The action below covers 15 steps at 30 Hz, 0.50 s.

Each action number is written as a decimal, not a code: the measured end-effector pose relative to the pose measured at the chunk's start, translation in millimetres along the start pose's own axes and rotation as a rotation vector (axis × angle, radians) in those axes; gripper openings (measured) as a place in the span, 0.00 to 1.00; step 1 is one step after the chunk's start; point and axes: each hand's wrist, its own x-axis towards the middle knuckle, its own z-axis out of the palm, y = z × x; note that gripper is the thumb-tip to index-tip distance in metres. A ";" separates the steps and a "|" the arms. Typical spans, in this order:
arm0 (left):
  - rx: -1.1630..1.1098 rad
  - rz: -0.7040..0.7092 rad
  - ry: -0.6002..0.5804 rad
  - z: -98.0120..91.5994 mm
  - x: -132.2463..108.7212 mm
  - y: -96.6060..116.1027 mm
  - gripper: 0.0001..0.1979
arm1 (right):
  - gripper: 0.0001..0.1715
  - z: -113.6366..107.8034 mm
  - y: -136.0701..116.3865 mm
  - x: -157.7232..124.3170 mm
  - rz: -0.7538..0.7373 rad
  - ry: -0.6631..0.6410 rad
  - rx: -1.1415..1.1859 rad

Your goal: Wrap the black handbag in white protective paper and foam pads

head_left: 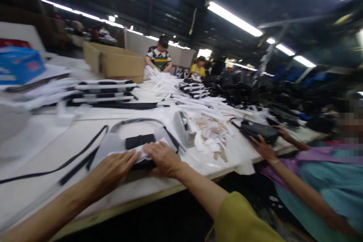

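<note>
At the near table edge lies a dark bag (139,141) partly covered by thin white wrapping (113,157) and translucent grey sheeting (106,147). My left hand (117,164) rests over its near side, fingers together on the white wrapping, thumb hidden. Beside it, my right hand (164,159) grips the same side with bent fingers on top and the thumb low at the front. The fingertips of both hands nearly meet. A black strap (82,155) trails from the bag to the left across the table.
A grey tape dispenser-like object (183,128) stands right of the bag, beside scattered paper scraps (211,130). White-wrapped stacks (104,90) and a cardboard box (113,60) are behind. At right, a co-worker's hands (265,147) hold a black bag (259,130).
</note>
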 end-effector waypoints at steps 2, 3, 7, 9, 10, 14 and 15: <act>-0.015 -0.012 -0.161 -13.0 1.2 -2.7 0.32 | 0.49 3.8 6.8 3.1 0.020 0.027 0.064; -0.027 -0.026 -0.198 -19.3 7.3 -5.1 0.32 | 0.49 5.3 9.5 4.4 0.027 0.041 0.073; -0.073 -0.030 -0.303 -41.9 34.2 -12.3 0.26 | 0.50 6.1 8.4 4.8 0.056 0.076 0.043; -0.068 -0.037 -0.337 -50.9 40.0 -14.3 0.23 | 0.48 7.0 5.0 4.8 0.080 0.086 0.004; -0.059 -0.040 -0.349 -54.4 41.1 -15.6 0.21 | 0.47 8.1 4.0 5.2 0.091 0.091 -0.014; -0.049 -0.029 -0.372 -62.7 38.4 -20.8 0.22 | 0.46 9.6 5.8 10.3 0.101 0.081 -0.033; -0.054 -0.026 -0.365 -63.2 36.2 -20.6 0.24 | 0.46 8.1 7.0 12.6 0.095 0.066 -0.030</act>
